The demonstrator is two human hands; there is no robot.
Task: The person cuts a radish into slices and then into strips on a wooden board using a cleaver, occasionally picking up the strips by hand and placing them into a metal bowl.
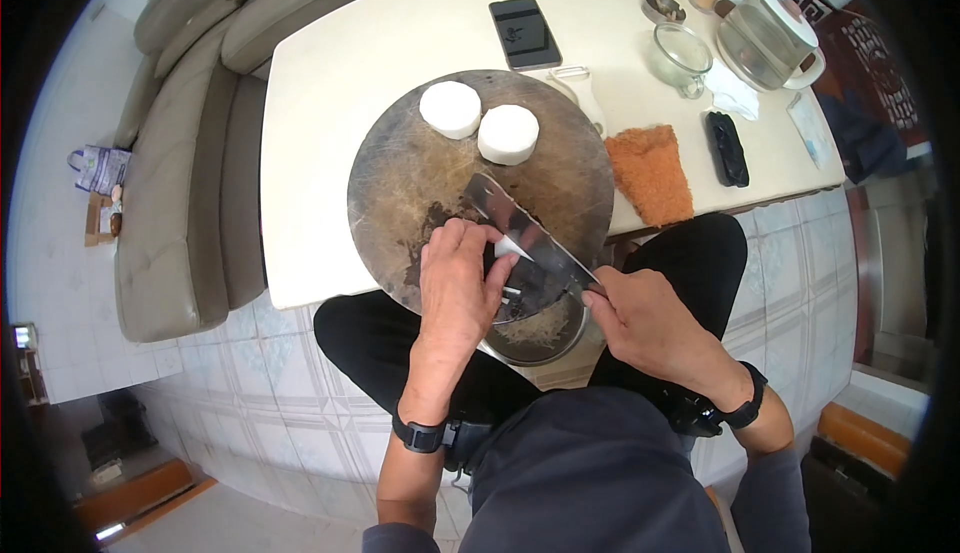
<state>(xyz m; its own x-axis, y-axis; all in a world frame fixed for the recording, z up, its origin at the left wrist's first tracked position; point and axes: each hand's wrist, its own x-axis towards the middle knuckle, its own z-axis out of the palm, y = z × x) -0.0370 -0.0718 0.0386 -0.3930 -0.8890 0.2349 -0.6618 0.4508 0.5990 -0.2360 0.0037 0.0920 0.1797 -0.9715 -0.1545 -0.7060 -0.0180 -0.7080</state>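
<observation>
My right hand (650,325) is wrapped round the handle of a cleaver (538,243), its wide blade slanting up and left over the round wooden chopping board (395,168). My left hand (460,278) is closed, with its fingertips on a small piece of white radish (510,248) just left of the blade. Fingers partly hide this piece. Some thin white strips (511,295) lie on the board near my left thumb. Farther back on the board sit two thick, round chunks of white radish, one on the left (450,110) and one on the right (508,135).
Under the board's near edge is a metal bowl (545,358) holding pale shreds. The cream table (330,83) also bears a phone (525,33), a peeler (580,88), an orange cloth (650,175), a black pouch (727,149), a glass cup (682,56) and a glass kettle (765,38).
</observation>
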